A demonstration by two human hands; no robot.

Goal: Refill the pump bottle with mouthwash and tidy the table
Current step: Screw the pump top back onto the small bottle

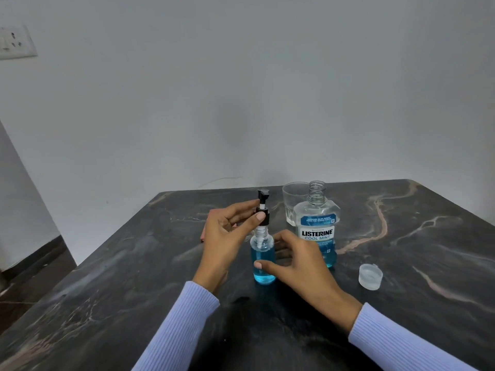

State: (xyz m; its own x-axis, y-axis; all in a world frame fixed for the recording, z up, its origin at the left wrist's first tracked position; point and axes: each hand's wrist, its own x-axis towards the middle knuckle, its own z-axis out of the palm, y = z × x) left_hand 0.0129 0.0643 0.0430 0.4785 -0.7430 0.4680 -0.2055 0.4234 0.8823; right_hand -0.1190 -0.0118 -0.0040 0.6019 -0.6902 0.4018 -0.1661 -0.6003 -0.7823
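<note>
Nearly refilled: at the middle of the dark marble desk (401, 317), the left hand (225, 236) pinches the black pump head (262, 210), raised above the neck and not yet screwed down. The small pump bottle (263, 261), mostly full of blue liquid, is steadied by the right hand (297, 263), its fingers (261, 265) loosely curled round it. Behind stand a glass (292, 199) and the uncapped mouthwash bottle (317, 226); its clear cap (370, 276) lies apart, far right. Capping and tidying remain.

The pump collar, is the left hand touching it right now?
Touching. The head view shows the left hand pinching the black pump collar, thumb tip pressed on its front, above the small bottle.
</note>
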